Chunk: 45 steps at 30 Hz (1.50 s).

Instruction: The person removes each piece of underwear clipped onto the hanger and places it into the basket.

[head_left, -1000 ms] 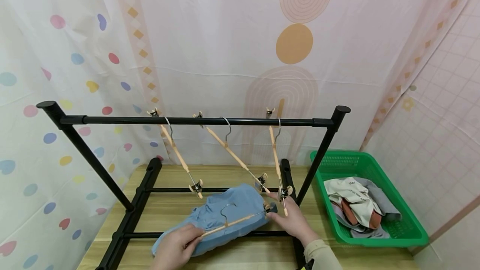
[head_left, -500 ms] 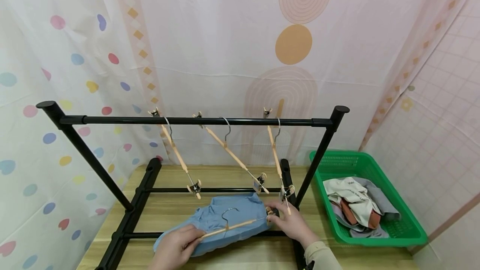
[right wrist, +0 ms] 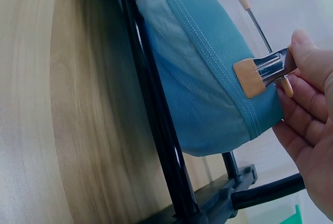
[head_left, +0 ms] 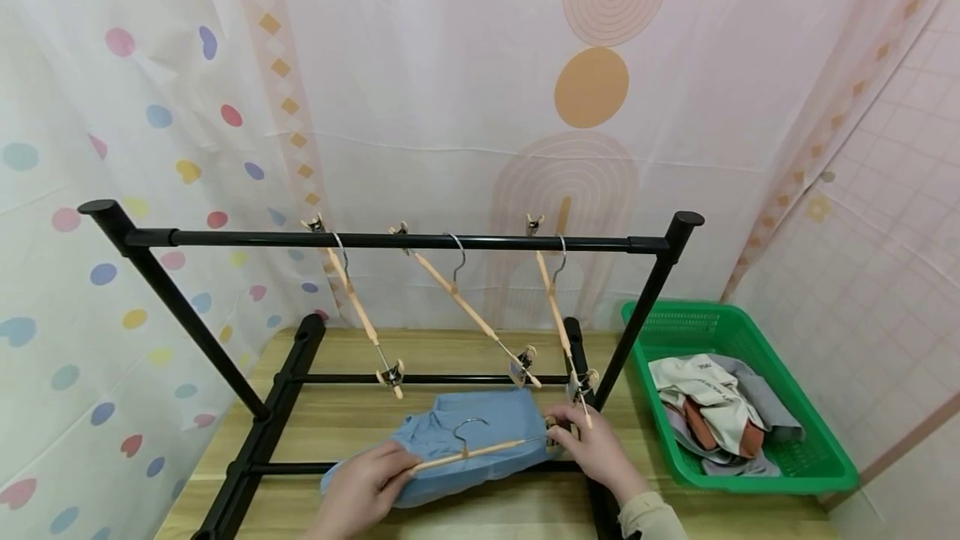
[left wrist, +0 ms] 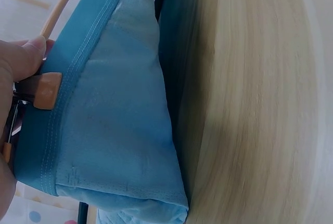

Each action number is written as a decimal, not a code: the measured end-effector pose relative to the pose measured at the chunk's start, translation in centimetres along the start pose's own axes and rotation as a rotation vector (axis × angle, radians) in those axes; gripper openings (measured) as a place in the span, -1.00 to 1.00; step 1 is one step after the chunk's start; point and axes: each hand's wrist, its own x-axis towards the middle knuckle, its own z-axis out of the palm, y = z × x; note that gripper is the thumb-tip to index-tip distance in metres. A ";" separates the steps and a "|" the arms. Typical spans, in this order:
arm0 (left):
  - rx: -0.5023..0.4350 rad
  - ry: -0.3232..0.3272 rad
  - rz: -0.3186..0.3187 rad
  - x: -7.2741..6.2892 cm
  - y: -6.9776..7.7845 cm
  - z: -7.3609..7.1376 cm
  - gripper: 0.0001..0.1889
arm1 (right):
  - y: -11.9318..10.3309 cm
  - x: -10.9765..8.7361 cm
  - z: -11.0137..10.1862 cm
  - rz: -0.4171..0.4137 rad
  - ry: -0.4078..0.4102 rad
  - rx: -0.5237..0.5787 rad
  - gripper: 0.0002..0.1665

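A blue garment [head_left: 487,415] with a double-stitched band lies under the black rack, along a wooden clip hanger [head_left: 480,452] whose metal hook points up. My left hand [head_left: 367,486] grips the hanger's left end; in the left wrist view its thumb lies by the bar and a tan-padded clip [left wrist: 48,90] sits on the band. My right hand [head_left: 600,448] pinches the handles of the other clip [right wrist: 250,77], between thumb and fingers. That clip's tan pad rests on the band near the garment's right end, as the right wrist view shows.
Three bare clip hangers hang from the rack's top bar [head_left: 390,241], the rightmost hanger [head_left: 553,307] dangling close over my right hand. A green basket [head_left: 750,486] with crumpled clothes stands at right. A lower crossbar [right wrist: 156,104] runs beside the garment over the wooden table [head_left: 315,432].
Both hands, the hanger and the garment have shifted a little to the right. The garment's right end lies flatter, and my right hand has moved outward with the clip.
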 end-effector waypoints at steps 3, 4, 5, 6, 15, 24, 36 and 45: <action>-0.007 -0.009 -0.016 0.2 0.2 0.2 -0.72 | 0.0 -0.4 -0.2 0.022 0.021 0.011 -0.73; -0.008 -0.011 -0.022 0.3 0.2 0.2 -0.73 | 0.0 -0.5 -0.2 0.028 0.029 0.012 -0.73; -0.007 -0.011 -0.027 0.4 0.3 0.3 -0.73 | 0.1 -0.7 -0.3 0.036 0.034 0.017 -0.72; -0.009 -0.011 -0.029 0.5 0.3 0.4 -0.73 | 0.1 -0.8 -0.3 0.044 0.041 0.017 -0.72; -0.004 0.008 -0.019 1.5 0.8 1.0 -0.74 | 0.1 -1.3 -1.3 0.061 0.104 -0.016 -0.78; 0.011 -0.002 -0.014 2.3 1.4 1.2 -0.73 | -0.1 -1.6 -2.1 0.037 0.148 -0.061 -0.77; 0.019 -0.006 0.010 2.7 1.3 1.6 -0.75 | -0.5 -1.9 -2.6 0.027 0.211 -0.051 -0.77; 0.012 -0.001 0.029 2.8 1.1 2.0 -0.76 | 0.0 -2.3 -2.5 -0.082 0.285 -0.125 -0.70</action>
